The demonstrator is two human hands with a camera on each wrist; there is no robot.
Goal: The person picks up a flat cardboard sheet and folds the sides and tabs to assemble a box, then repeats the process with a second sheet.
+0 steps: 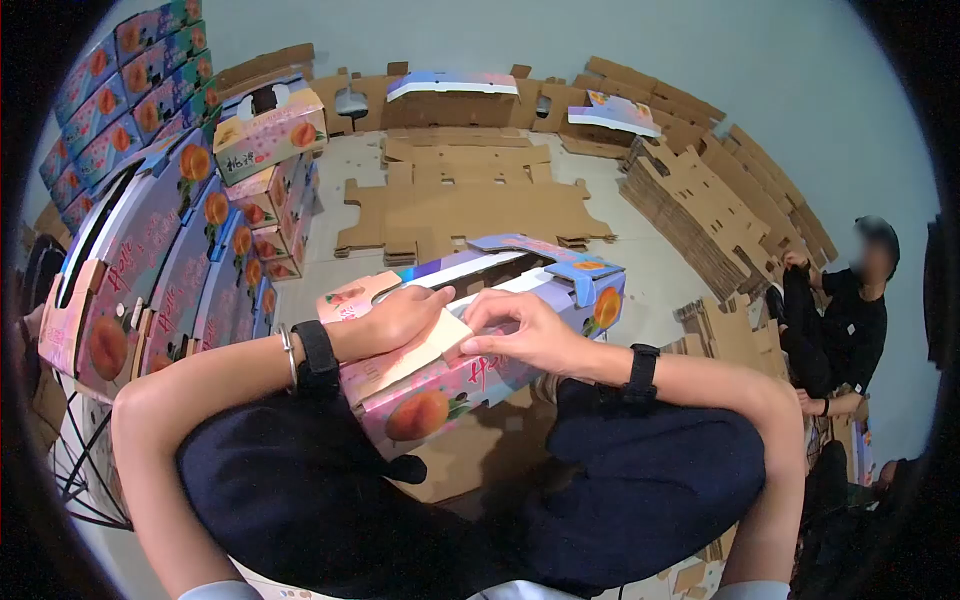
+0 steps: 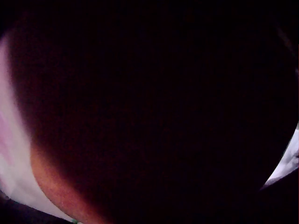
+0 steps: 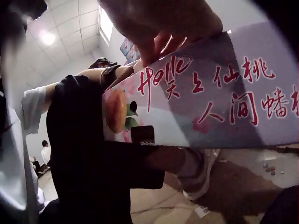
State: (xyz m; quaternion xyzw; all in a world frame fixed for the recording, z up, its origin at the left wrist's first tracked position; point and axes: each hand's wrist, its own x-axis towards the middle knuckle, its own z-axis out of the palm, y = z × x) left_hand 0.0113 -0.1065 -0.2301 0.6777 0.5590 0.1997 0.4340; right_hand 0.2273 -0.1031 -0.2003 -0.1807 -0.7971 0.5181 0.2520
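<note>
A carton (image 1: 425,405) printed with peaches and red lettering lies across the person's lap, its top partly open. The left hand (image 1: 400,318) lies over the near end of its top, against a plain cream flap (image 1: 410,352); some of its fingers are hidden there. With thumb and fingertips the right hand (image 1: 525,330) pinches the right end of that flap. In the right wrist view the right hand (image 3: 161,23) is at the upper edge of the lettered side panel (image 3: 210,102). The left wrist view is mostly dark, with part of a printed peach (image 2: 60,186) at lower left.
Finished-looking peach cartons (image 1: 150,270) stand close on the left, with more stacked behind (image 1: 135,95). Flat brown cardboard sheets (image 1: 460,200) lie ahead on the floor, and a leaning pile (image 1: 700,215) stands at right. Another person (image 1: 850,320) sits at far right.
</note>
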